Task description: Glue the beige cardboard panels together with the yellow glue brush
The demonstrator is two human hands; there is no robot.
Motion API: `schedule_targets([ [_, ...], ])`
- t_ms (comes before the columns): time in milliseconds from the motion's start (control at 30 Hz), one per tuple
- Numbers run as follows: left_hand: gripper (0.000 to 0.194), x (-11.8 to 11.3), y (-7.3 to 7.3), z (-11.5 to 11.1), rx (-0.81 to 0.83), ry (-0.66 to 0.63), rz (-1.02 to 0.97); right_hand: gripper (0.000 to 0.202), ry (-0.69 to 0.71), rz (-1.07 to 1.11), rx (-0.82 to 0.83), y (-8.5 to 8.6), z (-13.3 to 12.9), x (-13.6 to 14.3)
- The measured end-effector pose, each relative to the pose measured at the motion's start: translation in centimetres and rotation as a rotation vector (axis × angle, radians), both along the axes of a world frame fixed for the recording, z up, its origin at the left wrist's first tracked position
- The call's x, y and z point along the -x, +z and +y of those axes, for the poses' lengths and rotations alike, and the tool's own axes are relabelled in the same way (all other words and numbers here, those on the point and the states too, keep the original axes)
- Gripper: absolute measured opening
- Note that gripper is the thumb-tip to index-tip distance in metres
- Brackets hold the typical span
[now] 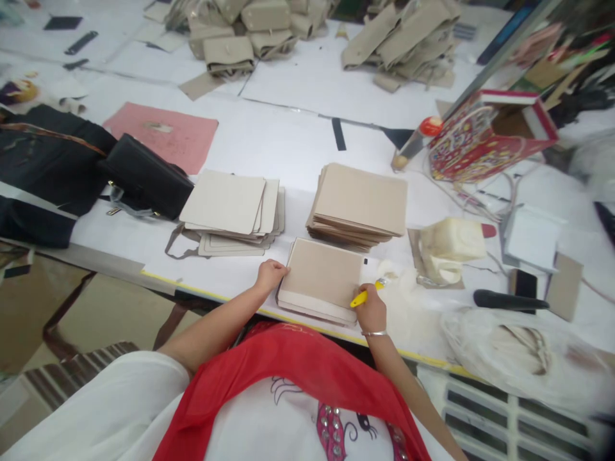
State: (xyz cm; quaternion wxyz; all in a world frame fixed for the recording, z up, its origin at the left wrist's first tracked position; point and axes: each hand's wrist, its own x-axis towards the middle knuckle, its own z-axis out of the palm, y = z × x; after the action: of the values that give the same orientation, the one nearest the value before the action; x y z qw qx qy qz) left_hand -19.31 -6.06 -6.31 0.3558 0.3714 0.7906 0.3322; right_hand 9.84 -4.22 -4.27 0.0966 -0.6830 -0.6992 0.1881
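A low stack of beige panels (324, 272) lies in front of me near the table's edge, a paler strip showing along its near side. My left hand (271, 274) is closed at the stack's left edge, fingertips pinching the corner of the top panel. In my right hand (371, 308) is a brush with a yellow handle (359, 299), held by the panels' right edge with its bristle end pointing away to the right. Behind lie a pile of pale panels (225, 202) on the left and a taller pile of tan panels (362, 198) on the right.
A yellowish plastic container (451, 240) lies on its side to the right, near a red patterned box (490, 141) and a plastic bag (523, 352). A black bag (147, 176) and pink sheet (168, 131) are left. Beige bags (230, 54) are heaped at the back.
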Motion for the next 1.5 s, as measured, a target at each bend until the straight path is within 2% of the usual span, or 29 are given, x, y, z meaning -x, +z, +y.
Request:
schedule_targets([
  [133, 0.018, 0.1, 0.0, 0.1, 0.012, -0.018, 0.02, 0.017, -0.02, 0.018, 0.011, 0.2, 0.1, 0.0],
  [400, 0.019, 0.0, 1.0, 0.0, 0.046, -0.104, 0.12, 0.015, -0.044, 0.03, 0.044, 0.8, 0.1, 0.3],
  [700, 0.024, 0.2, 0.3, -0.3, 0.042, -0.106, 0.125, 0.015, -0.065, 0.011, 0.091, 1.5, 0.1, 0.5],
  [933, 0.025, 0.2, -0.2, -0.2, 0.042, -0.093, 0.139, 0.013, -0.052, 0.003, 0.087, 1.1, 0.1, 0.4],
  [1367, 0.023, 0.7, 1.7, 0.6, 0.103, -0.234, 0.187, 0.018, 0.028, -0.09, 0.133, 1.3, 0.7, 0.9],
  [1500, 0.02, 0.8, 2.5, 0.6, 0.086, -0.333, 0.328, 0.022, 0.04, -0.212, 0.15, 2.0, 0.7, 1.5],
])
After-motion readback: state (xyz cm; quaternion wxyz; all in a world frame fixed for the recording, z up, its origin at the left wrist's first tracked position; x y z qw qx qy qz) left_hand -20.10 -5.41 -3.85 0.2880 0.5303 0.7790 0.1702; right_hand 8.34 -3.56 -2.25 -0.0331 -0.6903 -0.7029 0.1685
